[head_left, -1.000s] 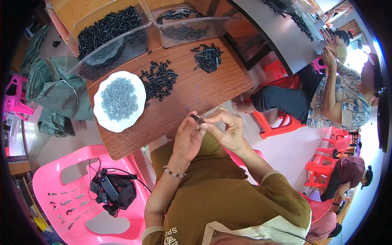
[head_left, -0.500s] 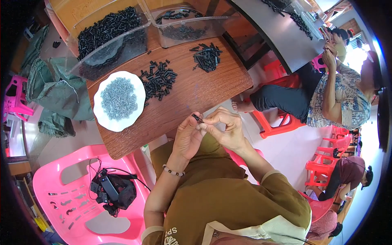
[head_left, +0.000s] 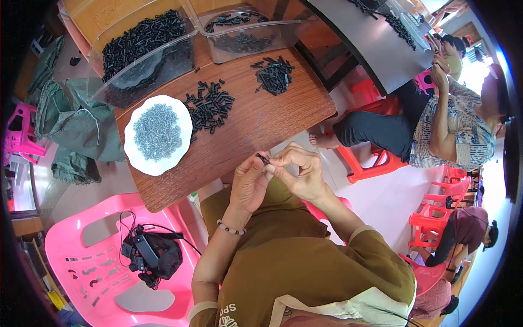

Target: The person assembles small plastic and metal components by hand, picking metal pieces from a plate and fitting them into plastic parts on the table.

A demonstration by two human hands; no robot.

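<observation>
"Looking through the head view, where do you find the small black piece?"

"Between the two hands, near the wooden table's near edge. The left hand pinches it between thumb and finger, from the left."

"And the right hand?"

"Thumb and forefinger are closed together at the piece's right end. Whether they grip something small there, I cannot tell; the fingertips hide it."

"What lies around them?"

"Beyond the hands, a loose heap of black pieces. To its left, touching or nearly so, a white scalloped plate of clear bits. Far right on the table, a pile of longer black pieces."

"Farther back?"

"Two clear bins, both with black parts inside."
</observation>
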